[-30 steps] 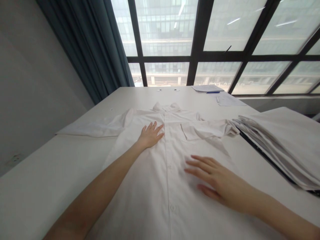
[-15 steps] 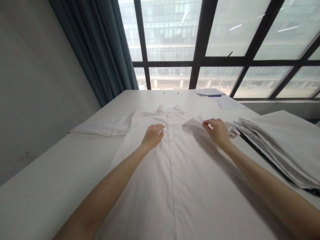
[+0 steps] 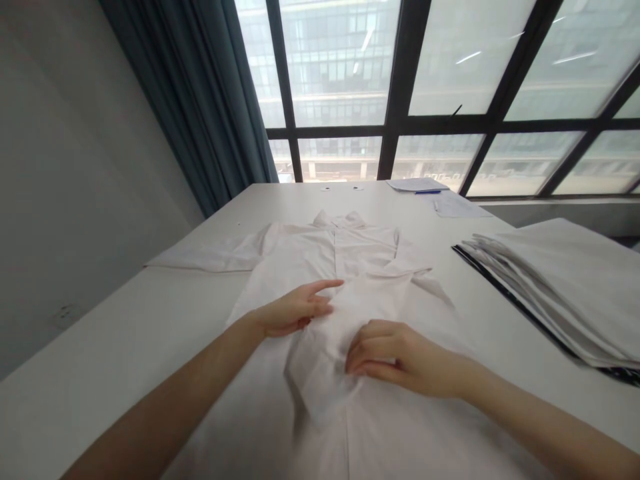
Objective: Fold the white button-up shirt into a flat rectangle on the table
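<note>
A white long-sleeved shirt (image 3: 300, 257) lies front up, its collar away from me and its buttoned placket down the middle. The sleeve on the left stretches out flat to the side. Folded inward across the front is the right-side sleeve (image 3: 377, 293), its lower part rumpled. My right hand (image 3: 395, 353) is curled at this sleeve's lower part, fingers closed on the cloth. At the sleeve's left edge is my left hand (image 3: 295, 310), fingers stretched out and apart, touching the cloth.
The shirt rests on a white table (image 3: 200, 300). A stack of white cloth (image 3: 565, 287) on a black base stands at the right. Papers (image 3: 460, 207) and a blue pen (image 3: 428, 192) lie at the far right, before the window. A dark blue curtain (image 3: 200, 100) hangs at the left.
The right-side sleeve has come inward and toward me over the shirt front with my right hand. My left hand has moved nearer to me, its fingers now spread beside the sleeve.
</note>
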Motion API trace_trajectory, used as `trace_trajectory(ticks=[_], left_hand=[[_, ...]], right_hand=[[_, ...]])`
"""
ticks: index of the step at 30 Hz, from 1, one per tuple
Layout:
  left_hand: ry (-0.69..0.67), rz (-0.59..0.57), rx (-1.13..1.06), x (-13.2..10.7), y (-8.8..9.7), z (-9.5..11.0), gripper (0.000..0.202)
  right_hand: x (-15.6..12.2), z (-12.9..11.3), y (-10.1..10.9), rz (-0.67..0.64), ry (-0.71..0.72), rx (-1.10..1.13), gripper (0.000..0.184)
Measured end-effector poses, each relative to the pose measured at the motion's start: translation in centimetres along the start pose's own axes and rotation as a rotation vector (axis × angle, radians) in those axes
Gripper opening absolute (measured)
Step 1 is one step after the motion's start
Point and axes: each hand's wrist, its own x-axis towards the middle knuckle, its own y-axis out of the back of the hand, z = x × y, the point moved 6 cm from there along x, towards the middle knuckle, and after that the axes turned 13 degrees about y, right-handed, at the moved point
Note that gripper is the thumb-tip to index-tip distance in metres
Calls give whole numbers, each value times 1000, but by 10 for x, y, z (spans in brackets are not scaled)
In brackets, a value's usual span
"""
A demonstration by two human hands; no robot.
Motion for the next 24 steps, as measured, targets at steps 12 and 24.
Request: trace_trajectory(ticks=[12,24], left_hand=[[-428,878,1117,-84,-12,48,42],[-80,469,1452,-70,-58,18,25]], right_hand=[[-105,133,101,460,-467,-729,35],[-149,163,110,606,-607,-780,19]])
